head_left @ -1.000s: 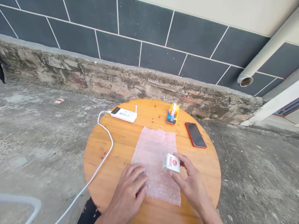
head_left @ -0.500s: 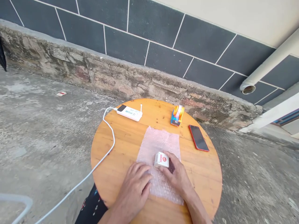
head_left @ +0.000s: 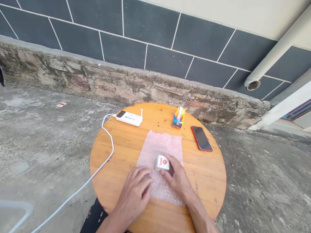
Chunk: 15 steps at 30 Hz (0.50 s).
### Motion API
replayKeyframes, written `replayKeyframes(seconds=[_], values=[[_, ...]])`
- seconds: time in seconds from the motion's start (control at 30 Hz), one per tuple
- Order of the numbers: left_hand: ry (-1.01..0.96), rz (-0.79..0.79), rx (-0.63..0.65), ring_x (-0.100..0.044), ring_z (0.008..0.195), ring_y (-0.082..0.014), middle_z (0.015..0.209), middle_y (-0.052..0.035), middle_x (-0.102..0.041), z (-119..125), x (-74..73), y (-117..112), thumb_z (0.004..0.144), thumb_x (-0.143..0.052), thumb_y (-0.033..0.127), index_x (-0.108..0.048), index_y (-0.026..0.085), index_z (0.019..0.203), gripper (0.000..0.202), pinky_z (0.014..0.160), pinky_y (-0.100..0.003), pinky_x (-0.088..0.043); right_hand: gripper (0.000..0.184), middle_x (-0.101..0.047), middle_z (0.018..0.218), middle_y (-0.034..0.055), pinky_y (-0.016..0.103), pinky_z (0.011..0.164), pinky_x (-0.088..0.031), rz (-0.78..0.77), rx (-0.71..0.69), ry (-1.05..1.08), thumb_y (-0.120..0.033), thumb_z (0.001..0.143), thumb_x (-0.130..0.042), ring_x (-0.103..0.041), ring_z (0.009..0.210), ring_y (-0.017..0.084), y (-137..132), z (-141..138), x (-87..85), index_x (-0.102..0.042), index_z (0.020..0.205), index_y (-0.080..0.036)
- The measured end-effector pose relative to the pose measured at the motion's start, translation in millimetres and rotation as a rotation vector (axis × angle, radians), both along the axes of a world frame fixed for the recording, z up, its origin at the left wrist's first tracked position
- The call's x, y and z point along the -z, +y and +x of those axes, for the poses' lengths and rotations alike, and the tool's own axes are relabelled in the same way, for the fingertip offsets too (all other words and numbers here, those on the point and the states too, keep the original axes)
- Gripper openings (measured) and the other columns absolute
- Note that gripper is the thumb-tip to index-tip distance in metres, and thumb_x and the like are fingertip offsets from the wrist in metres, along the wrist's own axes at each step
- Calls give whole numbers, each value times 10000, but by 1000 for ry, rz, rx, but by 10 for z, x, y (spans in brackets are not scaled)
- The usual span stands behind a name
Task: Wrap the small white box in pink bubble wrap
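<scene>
A sheet of pinkish bubble wrap (head_left: 165, 144) lies flat on the round wooden table (head_left: 204, 181). On it sits a small white box (head_left: 162, 162) with red print on top. My right hand (head_left: 177, 178) has thumb and fingers around the box's right side; part of that side is hidden in its shadow. To the left, my left hand (head_left: 136, 189) rests with slightly bent, loose fingers at the left edge of the bubble wrap. Nothing shows in its grasp.
At the table's back left lies a white device (head_left: 129, 118) with a white cable (head_left: 113, 142) trailing off the left edge. A tape dispenser (head_left: 179, 118) stands at the back right, and a red-cased phone (head_left: 201, 138) lies near the right edge. Behind is a stone-based wall.
The whole view has shifted, so the table and everything on it appear a little further left. Both hands keep nearly the same place relative to the box and bubble wrap.
</scene>
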<state>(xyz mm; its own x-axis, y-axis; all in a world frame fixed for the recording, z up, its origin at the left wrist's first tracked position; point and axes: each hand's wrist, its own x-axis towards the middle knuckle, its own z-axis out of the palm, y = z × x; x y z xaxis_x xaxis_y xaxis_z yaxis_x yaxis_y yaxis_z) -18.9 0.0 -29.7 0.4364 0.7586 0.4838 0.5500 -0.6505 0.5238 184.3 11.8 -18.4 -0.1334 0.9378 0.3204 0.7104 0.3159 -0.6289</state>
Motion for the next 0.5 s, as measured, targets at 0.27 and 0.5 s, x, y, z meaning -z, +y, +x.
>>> replayKeyframes(seconds=[0.27,0.5], values=[[24,18,-6,-526,1067,-258,1083,-74,-621,0,3,-15,779,-449,45,-610,218,913,271,923,-465,-451,573,-580,1280,92,439,993,-442,27,4,-7,-170,791,-578,-540,1181,257,3,16,46,-450,1347,-223],[32,26,-10,-530,1057,-252,1081,-78,-621,5,16,-13,797,-456,56,-618,212,910,252,914,-455,-453,530,-598,1234,95,434,974,-451,23,7,-10,-159,784,-594,-556,1143,253,-2,4,9,-474,1298,-212]])
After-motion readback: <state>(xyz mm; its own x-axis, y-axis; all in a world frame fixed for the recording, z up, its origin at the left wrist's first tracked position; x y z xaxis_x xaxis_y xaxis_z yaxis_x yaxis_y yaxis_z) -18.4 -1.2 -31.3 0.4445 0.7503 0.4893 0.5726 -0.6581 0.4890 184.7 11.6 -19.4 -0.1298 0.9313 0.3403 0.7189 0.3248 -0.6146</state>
